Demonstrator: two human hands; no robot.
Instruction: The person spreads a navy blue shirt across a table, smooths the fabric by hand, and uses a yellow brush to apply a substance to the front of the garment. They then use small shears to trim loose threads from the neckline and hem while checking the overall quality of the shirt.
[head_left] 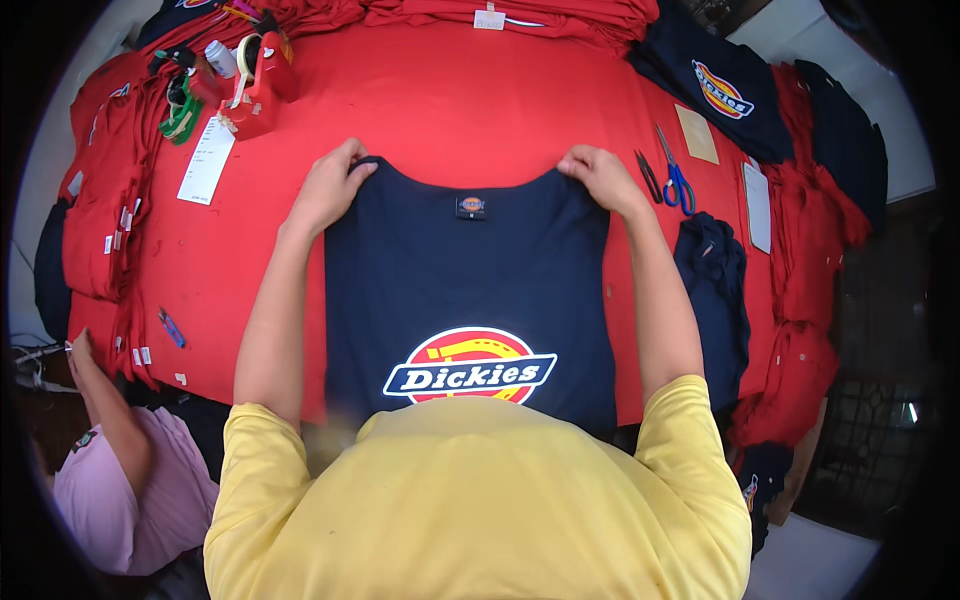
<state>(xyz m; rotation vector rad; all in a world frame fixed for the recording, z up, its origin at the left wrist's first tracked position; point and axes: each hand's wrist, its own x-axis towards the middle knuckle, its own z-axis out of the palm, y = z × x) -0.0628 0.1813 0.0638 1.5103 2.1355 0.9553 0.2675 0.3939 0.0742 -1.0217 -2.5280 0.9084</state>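
A navy T-shirt [460,270] with a red, yellow and white chest print lies spread in front of me, its neckline at the far end and a small dark label [471,207] inside the collar. My left hand [335,185] pinches the shirt's far left corner, thumb and fingers closed on the cloth. At the far right corner, my right hand [597,176] grips the cloth the same way. The fabric sags slightly between both hands. My yellow-clad torso hides the shirt's near end.
Blue-handled scissors [679,190] and a dark pen-like tool [649,178] lie right. A red tape dispenser [262,95] and paper slip [207,160] stand far left; thread snips [172,328] lie nearer. Folded red shirts [100,240] and navy shirts [712,95] edge the red-covered table [450,100]. A person in pink [140,490] is at left.
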